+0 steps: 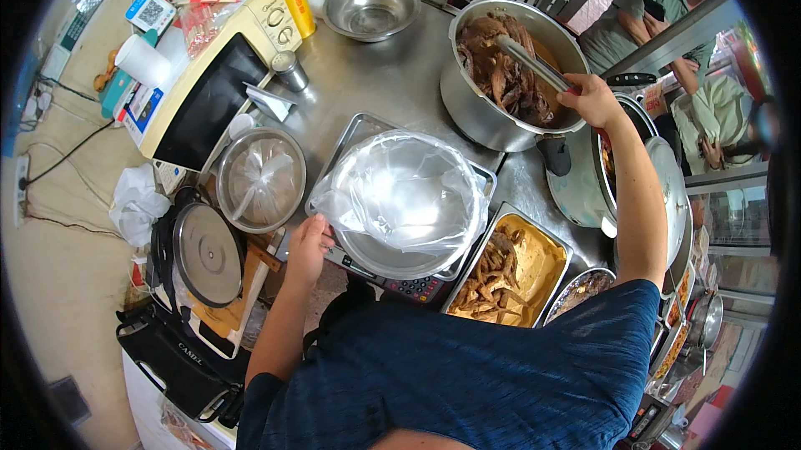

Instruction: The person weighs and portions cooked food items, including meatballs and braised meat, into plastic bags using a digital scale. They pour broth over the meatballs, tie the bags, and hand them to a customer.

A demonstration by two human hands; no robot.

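Observation:
My right hand [590, 99] grips metal tongs [532, 62], whose tips rest among dark braised meat pieces [500, 84] in a deep metal pot [475, 118] of brown liquid. A steel bowl [388, 262] lined with a clear plastic bag [400, 193] sits on a metal tray [360, 125] over a scale with a keypad [413, 287]. At the bowl's left rim, my left hand [308, 246] has its fingertips at the edge of the bag; whether they pinch it cannot be told.
A microwave oven [213, 93], a steel bowl holding a knotted plastic bag [260, 181] and a round lid [209, 254] stand at left. An empty basin [372, 9] is behind. A tray of cooked pieces [532, 262] and a lidded pot [572, 187] stand right. People are beyond the window frame.

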